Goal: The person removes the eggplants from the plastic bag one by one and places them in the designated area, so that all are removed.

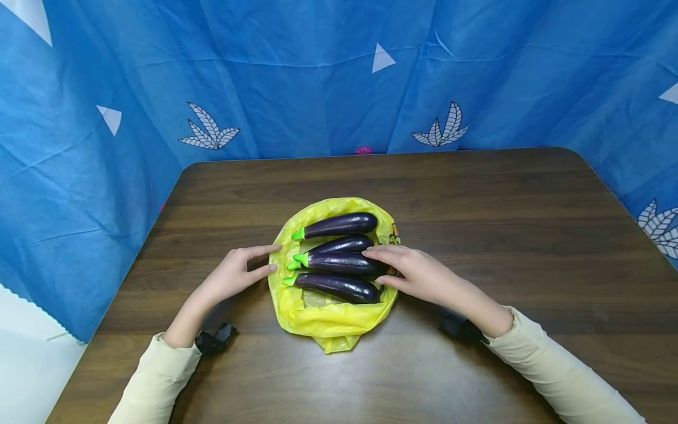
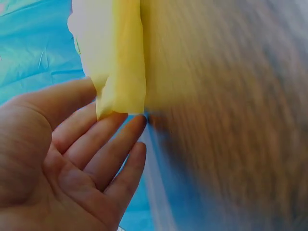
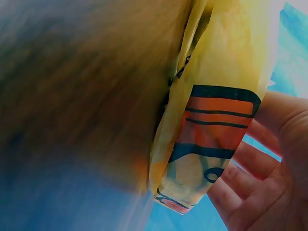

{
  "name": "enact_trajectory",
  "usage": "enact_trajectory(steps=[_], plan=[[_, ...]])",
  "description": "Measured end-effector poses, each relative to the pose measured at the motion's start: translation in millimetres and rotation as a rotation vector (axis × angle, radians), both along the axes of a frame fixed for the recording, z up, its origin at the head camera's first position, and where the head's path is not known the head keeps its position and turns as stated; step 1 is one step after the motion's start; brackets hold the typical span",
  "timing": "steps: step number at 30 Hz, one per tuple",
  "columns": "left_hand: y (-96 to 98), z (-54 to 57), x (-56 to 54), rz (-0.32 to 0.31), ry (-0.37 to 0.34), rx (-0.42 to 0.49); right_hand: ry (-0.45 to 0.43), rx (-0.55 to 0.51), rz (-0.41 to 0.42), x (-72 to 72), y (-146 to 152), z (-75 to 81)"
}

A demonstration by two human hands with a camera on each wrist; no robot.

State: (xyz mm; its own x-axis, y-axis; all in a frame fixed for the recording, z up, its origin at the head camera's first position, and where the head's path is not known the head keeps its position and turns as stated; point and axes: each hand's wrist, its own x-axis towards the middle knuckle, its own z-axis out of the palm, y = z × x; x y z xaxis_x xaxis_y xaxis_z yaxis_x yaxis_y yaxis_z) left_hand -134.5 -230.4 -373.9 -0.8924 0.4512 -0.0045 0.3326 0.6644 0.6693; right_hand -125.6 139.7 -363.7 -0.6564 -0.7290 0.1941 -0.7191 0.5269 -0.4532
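Note:
A yellow plastic bag [image 1: 331, 321] lies on the table with its rim rolled down into a round opening. Inside it lie several dark purple eggplants, green stem ends to the left. My left hand [image 1: 234, 272] touches the bag's left side, thumb and index finger apart; in the left wrist view its other fingers are loosely extended beside the plastic. My right hand [image 1: 421, 274] reaches over the right rim and holds the right end of an upper eggplant [image 1: 339, 263], fingers on the far side and thumb on the near side. In the right wrist view the printed bag [image 3: 219, 122] hides the fingertips.
The brown wooden table [image 1: 503, 224] extends around the bag, with its far corners rounded. A blue patterned curtain [image 1: 318, 88] hangs behind and along the sides. Black wrist straps are visible at both sleeve cuffs.

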Motion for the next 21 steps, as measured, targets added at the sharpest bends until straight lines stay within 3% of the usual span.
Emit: enact_trajectory(steps=[10,21], plan=[[0.2,-2.1,-1.7,0.03,-0.056,0.156,0.003,-0.005,-0.021,-2.9,-2.6,-1.6],[-0.5,-1.0,-1.6,0.043,-0.094,0.172,0.011,-0.008,-0.065,-4.4,-6.9,-3.1]])
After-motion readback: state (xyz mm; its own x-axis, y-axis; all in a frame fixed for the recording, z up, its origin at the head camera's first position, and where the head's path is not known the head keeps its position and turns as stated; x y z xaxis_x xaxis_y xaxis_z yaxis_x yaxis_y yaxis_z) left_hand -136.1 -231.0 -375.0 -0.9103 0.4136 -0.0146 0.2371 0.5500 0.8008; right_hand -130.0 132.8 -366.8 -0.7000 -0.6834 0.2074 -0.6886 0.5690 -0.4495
